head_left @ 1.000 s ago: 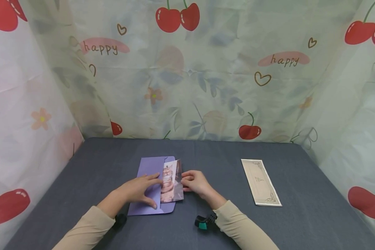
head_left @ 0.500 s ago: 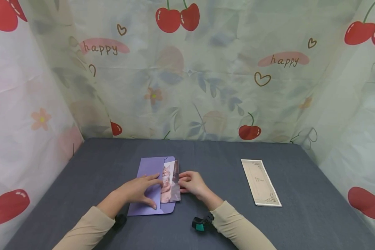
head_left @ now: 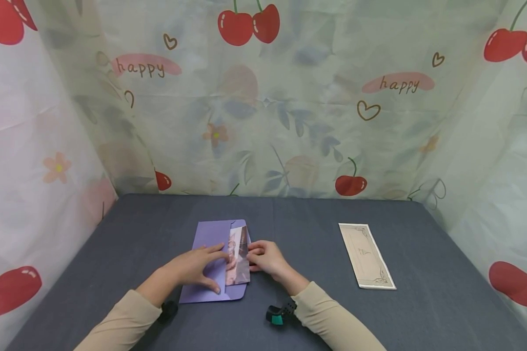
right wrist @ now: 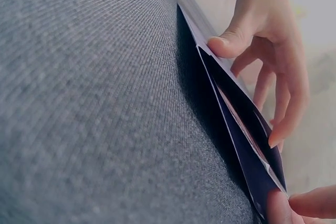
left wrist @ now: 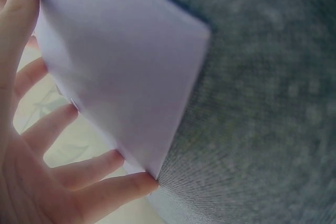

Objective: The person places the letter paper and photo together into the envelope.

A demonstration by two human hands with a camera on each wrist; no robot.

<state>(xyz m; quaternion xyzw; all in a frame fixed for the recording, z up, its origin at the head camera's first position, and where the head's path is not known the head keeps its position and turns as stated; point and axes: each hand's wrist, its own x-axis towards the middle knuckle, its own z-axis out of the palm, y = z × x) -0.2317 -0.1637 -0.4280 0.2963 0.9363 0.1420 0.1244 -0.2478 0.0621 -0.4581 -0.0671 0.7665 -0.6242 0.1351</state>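
Observation:
A purple envelope (head_left: pixel 211 231) lies on the dark table, its open side to the right. My left hand (head_left: pixel 204 267) rests on its upper face with fingers spread; in the left wrist view, fingertips (left wrist: pixel 144 182) touch the envelope's face and edge. Picture cards (head_left: pixel 238 263), the top one pink with a cat-like figure, are partly inside the opening. My right hand (head_left: pixel 268 258) pinches their right edge between thumb and fingers. The right wrist view shows the envelope's mouth gaping, with card edges (right wrist: pixel 244 124) inside it and my right fingers (right wrist: pixel 315 203) at the near corner.
A beige printed paper slip (head_left: pixel 366 256) with ornate corners lies on the right of the dark cloth-covered table (head_left: pixel 298 219). Cherry-patterned curtains (head_left: pixel 263 122) enclose the back and sides. Each wrist wears a black strap device; the right one (head_left: pixel 281 314) has a green part.
My right hand has moved left, and the picture cards have slid deeper into the envelope, so less of them shows. My left hand and the envelope have stayed put.

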